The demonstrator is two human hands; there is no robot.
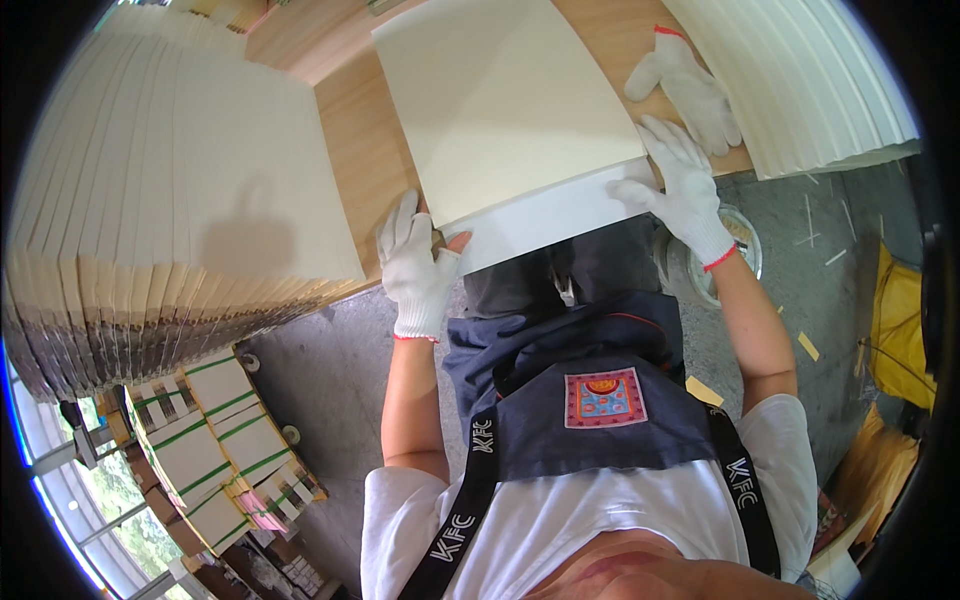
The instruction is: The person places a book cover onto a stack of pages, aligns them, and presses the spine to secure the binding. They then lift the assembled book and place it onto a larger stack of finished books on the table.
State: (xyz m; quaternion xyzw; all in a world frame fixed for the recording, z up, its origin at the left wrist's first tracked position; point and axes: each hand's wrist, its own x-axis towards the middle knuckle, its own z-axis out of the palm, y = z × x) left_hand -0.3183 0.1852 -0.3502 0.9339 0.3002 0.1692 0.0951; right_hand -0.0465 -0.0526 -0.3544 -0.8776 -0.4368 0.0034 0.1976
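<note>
A large cream sheet (510, 110) lies on the wooden table in front of me. Along its near side runs a white strip (550, 215) that sticks out past the table's edge; whether it is a separate sheet or a flap cannot be seen. My left hand (412, 265), in a white glove with bare fingertips at the thumb side, holds the strip's left end, thumb on it. At the right end my gloved right hand (685, 190) grips the strip too, thumb across its top and fingers along the side. A spare white glove (690, 90) lies just beyond that hand.
Tall stacks of cream sheets stand on the left (180, 170) and at the far right. Under the right forearm, a round tub (748, 255) sits on the grey floor. Strapped white bundles (215, 430) are at lower left, a yellow bag (900, 330) at the right.
</note>
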